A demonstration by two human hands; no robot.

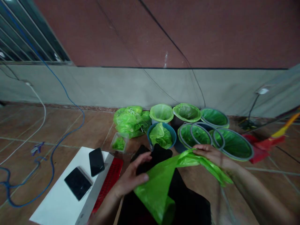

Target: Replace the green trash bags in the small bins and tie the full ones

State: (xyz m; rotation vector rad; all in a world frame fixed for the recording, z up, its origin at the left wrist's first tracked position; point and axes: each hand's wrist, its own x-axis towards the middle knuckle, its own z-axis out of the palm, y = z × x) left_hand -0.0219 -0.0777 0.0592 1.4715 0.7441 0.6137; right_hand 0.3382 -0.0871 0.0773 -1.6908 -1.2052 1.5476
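Observation:
A bright green plastic bag [159, 179] stretches across my lap, its upper part bunched. Gathered plastic is pinched between the fingers of my right hand [211, 153], and a loose tail hangs below that wrist. At the bag's left edge, my left hand [133, 175] has its thumb and fingers apart; whether the thumb touches the plastic is hard to tell. Beyond my knees stands a blue bin [173, 132] with crumpled green plastic inside. Several bins with green liners surround it, including a light one [161, 113] and a grey-rimmed one [236, 145].
Two loose grey rings [199, 125] lie over the bins. Left of them are a heap of green bags [128, 120] and a small clear tub [116, 147]. A white box [58, 178] carries two dark devices. A blue cable [67, 134] crosses the floor; a red dustpan [260, 147] stands right.

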